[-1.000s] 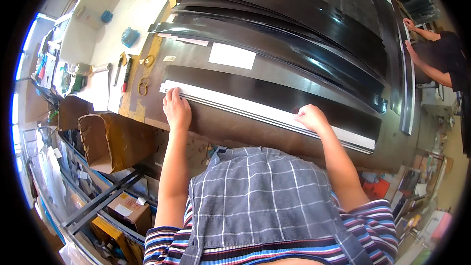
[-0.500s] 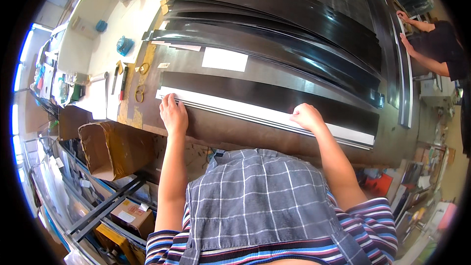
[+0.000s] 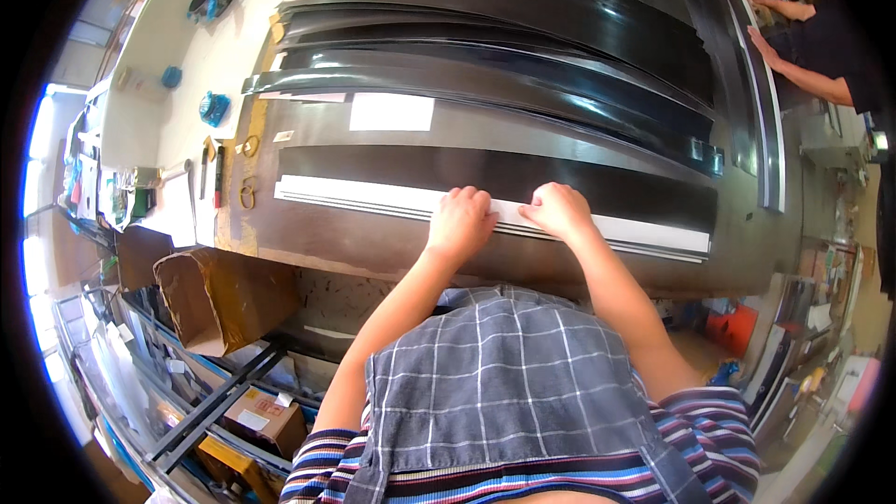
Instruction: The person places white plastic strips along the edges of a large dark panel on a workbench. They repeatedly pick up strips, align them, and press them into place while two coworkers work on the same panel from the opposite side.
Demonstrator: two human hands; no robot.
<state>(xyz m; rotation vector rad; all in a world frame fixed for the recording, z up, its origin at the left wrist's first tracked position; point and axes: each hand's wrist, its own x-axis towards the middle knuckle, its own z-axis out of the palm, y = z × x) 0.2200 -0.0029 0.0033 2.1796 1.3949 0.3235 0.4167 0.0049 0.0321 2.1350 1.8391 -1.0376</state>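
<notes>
Where once apart, hands (image 3: 509,217) together mid-strip (image 3: 373,197).

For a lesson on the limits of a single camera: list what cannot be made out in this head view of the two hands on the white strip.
- White strip: its middle is covered by the left hand and right hand.
- Fingertips and grip: hidden under the knuckles.
- Small tools at the bench's left edge: too small to identify.
- Co-worker's hands: body cut off by the right rim.
</notes>
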